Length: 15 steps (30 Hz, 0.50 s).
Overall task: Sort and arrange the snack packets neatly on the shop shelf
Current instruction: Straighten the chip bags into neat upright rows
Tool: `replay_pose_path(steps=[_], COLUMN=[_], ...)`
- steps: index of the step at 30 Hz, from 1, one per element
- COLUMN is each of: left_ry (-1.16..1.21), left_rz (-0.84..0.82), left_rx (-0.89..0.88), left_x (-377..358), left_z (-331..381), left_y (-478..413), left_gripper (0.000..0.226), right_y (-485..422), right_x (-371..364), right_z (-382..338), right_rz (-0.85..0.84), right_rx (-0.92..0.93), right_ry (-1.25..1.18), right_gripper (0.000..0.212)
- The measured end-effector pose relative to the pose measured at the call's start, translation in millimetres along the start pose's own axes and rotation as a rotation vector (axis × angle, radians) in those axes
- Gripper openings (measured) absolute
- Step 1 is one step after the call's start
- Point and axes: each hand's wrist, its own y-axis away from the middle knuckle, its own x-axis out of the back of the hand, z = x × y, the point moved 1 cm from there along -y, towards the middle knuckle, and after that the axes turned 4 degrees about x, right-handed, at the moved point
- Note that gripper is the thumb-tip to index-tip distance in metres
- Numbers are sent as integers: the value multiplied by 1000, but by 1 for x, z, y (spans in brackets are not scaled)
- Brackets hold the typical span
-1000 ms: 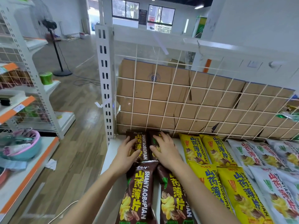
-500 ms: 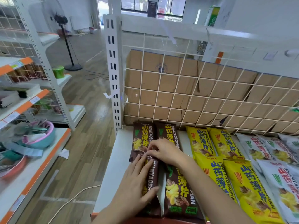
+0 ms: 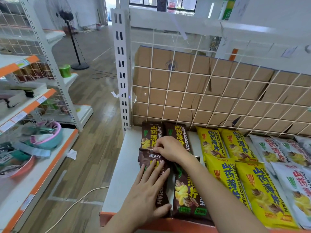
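Brown snack packets lie in two columns at the left end of the white shelf (image 3: 117, 174). My left hand (image 3: 148, 192) lies flat with straight fingers on the front-left brown packet (image 3: 148, 158). My right hand (image 3: 168, 149) pinches that packet's top edge, just over the rear-left brown packet (image 3: 150, 133). The rear-right brown packet (image 3: 176, 132) and front-right brown packet (image 3: 188, 197) lie beside them. To the right are yellow packets (image 3: 235, 165), then white packets (image 3: 289, 165).
A wire grid backed by cardboard (image 3: 202, 91) closes the shelf's rear. A slotted white upright (image 3: 122, 73) stands at its left corner. Across the wooden aisle is another shelf unit (image 3: 33, 157) with bowls; a standing fan (image 3: 67, 17) is farther back.
Both hands drew back from the rear brown packets to the front-left one. My left hand now lies flat on it, and my right hand has taken its top edge.
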Motion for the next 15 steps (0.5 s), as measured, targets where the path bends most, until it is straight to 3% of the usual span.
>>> replay_pose_path(steps=[9,15], left_ry=[15,15], left_rz=[-41,-47], left_rx=[6,30], left_x=[2,0], left_z=[-1,-2], left_y=[0,1], left_gripper=[98,98], right_y=[2,6], right_x=[-1,-4], right_z=[3,4], right_rz=[26,95], right_rx=[-76,-17], right_ry=[44,61], right_gripper=[21,19])
